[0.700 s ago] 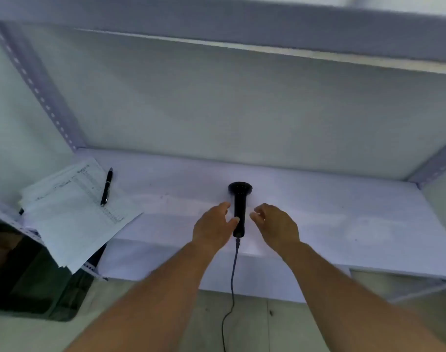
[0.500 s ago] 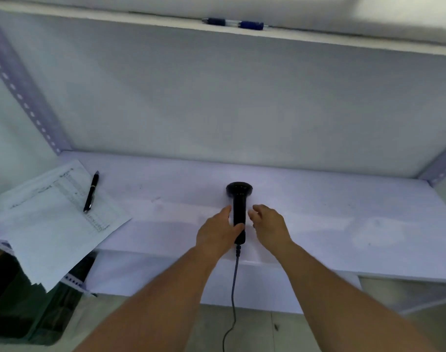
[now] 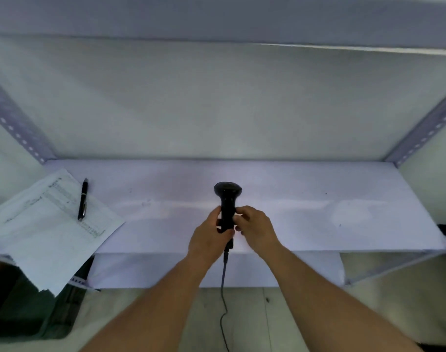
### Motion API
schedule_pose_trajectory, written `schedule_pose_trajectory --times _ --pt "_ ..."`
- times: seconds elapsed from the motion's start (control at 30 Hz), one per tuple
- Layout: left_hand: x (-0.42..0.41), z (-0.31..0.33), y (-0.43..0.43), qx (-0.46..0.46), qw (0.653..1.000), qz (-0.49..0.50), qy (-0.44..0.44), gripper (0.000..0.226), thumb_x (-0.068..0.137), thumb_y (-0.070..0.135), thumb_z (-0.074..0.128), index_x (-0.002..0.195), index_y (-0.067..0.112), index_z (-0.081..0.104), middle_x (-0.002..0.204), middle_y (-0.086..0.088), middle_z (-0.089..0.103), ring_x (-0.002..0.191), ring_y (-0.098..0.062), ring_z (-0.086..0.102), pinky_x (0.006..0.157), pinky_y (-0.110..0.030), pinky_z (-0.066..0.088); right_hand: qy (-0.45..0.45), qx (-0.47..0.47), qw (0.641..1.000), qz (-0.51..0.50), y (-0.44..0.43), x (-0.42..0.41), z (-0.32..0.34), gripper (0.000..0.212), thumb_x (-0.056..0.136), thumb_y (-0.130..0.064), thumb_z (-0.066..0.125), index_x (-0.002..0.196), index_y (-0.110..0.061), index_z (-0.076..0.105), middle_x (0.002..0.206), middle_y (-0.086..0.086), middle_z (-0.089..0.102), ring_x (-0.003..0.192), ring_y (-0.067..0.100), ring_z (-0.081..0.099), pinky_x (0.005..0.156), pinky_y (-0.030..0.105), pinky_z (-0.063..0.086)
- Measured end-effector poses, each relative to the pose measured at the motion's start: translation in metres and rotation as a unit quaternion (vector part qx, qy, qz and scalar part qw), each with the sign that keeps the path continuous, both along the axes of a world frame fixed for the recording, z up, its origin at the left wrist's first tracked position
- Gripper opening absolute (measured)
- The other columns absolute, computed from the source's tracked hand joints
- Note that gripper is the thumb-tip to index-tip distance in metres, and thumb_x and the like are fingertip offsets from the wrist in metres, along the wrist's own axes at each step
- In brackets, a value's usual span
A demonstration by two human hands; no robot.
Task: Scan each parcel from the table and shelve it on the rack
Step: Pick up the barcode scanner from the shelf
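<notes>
The scanner (image 3: 227,207) lies mid-shelf (image 3: 318,199), near edge; left hand (image 3: 209,235) and right hand (image 3: 257,229) each hold its handle in a closed grip. No parcel in view. Risk: the trailing cable (image 3: 223,288) may snag the edge on lifting.

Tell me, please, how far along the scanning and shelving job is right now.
Done: nothing visible; no parcel shows on the rack shelf, where papers and a pen lie at the left. In hand: the left hand and right hand both grip the black scanner by its handle near the shelf's front. Left: seemingly everything, scanning each parcel and shelving it; none is in view.
</notes>
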State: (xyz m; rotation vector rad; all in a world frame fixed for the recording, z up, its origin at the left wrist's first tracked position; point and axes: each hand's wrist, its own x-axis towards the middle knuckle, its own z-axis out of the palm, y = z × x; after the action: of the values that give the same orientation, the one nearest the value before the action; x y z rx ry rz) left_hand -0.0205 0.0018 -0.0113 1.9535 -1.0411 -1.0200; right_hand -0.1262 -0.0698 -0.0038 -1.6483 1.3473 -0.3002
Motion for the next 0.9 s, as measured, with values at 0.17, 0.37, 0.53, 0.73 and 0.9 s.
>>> schedule_pose_trajectory --times 0.17,0.37,0.53,0.73,0.9 --pt "-0.014 0.05 0.036 -0.018 1.0 0.0 0.002 0.061 0.091 0.017 0.062 0.144 0.034 0.038 0.112 0.011 0.066 0.092 -0.01 0.067 0.087 -0.039 0.055 -0.032 0.027 0.999 -0.033 0.032 -0.016 0.045 0.04 0.096 -0.019 0.06 0.135 -0.014 0.056 0.095 0.006 0.07 0.092 0.022 0.067 0.094 0.042 0.053" --pt "-0.033 0.09 0.08 -0.042 0.999 -0.026 -0.008 0.065 0.093 0.018 0.063 0.148 0.031 0.031 0.12 0.013 0.063 0.097 -0.002 0.063 0.088 -0.03 0.053 -0.107 0.045 0.99 -0.079 0.072 -0.043 0.098 0.076 0.09 -0.016 0.069 0.153 -0.025 0.028 0.091 0.004 0.068 0.086 0.014 0.064 0.095 0.033 0.051" --pt "-0.05 0.116 0.112 -0.056 0.996 -0.064 0.015 0.067 0.092 0.02 0.063 0.143 0.045 0.028 0.113 0.02 0.059 0.094 -0.006 0.065 0.081 -0.029 0.054 -0.145 0.026 0.985 -0.086 0.096 -0.064 0.135 0.097 0.084 -0.016 0.076 0.154 -0.042 0.013 0.103 0.005 0.07 0.103 0.015 0.066 0.1 0.031 0.046" --pt "-0.077 0.141 0.127 -0.105 0.985 -0.14 0.003 0.068 0.091 0.023 0.064 0.124 0.062 0.02 0.12 0.019 0.056 0.094 -0.007 0.064 0.084 -0.032 0.054 -0.255 -0.007 0.957 -0.134 0.12 -0.086 0.174 0.098 0.08 -0.003 0.078 0.151 -0.041 0.023 0.119 -0.023 0.053 0.105 -0.007 0.056 0.08 0.006 0.048" --pt "-0.108 0.16 0.124 -0.184 0.96 -0.209 0.001 0.055 0.091 0.022 0.065 0.133 0.043 0.037 0.12 0.024 0.052 0.102 -0.008 0.059 0.081 -0.026 0.054 -0.309 -0.106 0.919 -0.22 0.131 -0.111 0.197 0.078 0.075 0.002 0.08 0.131 -0.039 0.044 0.126 -0.011 0.054 0.116 0.015 0.058 0.085 0.021 0.054"
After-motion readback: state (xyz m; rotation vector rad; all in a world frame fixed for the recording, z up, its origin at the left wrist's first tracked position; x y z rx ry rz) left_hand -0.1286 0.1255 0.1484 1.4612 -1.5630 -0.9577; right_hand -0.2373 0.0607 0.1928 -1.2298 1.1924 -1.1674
